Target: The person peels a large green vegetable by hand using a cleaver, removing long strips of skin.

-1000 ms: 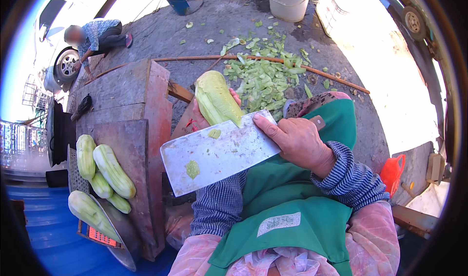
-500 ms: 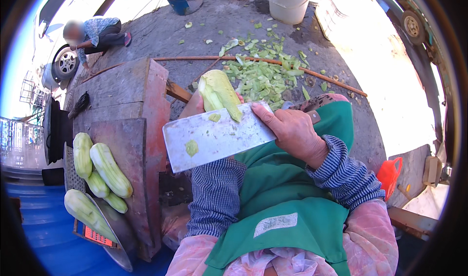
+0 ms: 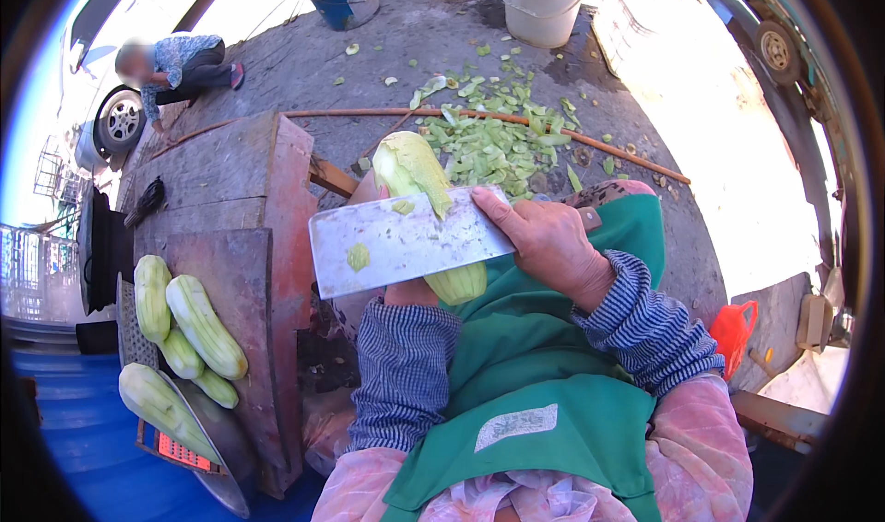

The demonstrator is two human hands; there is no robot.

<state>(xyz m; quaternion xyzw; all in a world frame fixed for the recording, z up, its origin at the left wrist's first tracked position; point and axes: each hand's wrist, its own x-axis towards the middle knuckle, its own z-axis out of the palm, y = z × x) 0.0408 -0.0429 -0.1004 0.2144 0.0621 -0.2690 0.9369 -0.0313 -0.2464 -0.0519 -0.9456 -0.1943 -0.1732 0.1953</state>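
My right hand (image 3: 560, 247) is closed around the handle of a broad cleaver (image 3: 415, 244), thumb on the blade's upper corner. The blade lies across a long pale-green gourd (image 3: 406, 164), hiding its middle. A strip of peel hangs over the blade's upper edge, and two bits of peel stick to its face. Below the blade shows the gourd's other end, over my lap. My left hand (image 3: 411, 293) holds the gourd from beneath; most of its fingers are hidden by the blade.
Several peeled gourds (image 3: 205, 324) lie on a wooden bench (image 3: 221, 264) at left, beside a metal blade and an orange grater (image 3: 184, 453). Peelings (image 3: 502, 149) cover the ground ahead, crossed by a rusty rod. Buckets (image 3: 542, 11) stand farther off. A person (image 3: 180, 66) crouches at far left.
The cleaver has tilted flatter, its left end moving up. The gourd's near end and part of my left hand now show below the blade.
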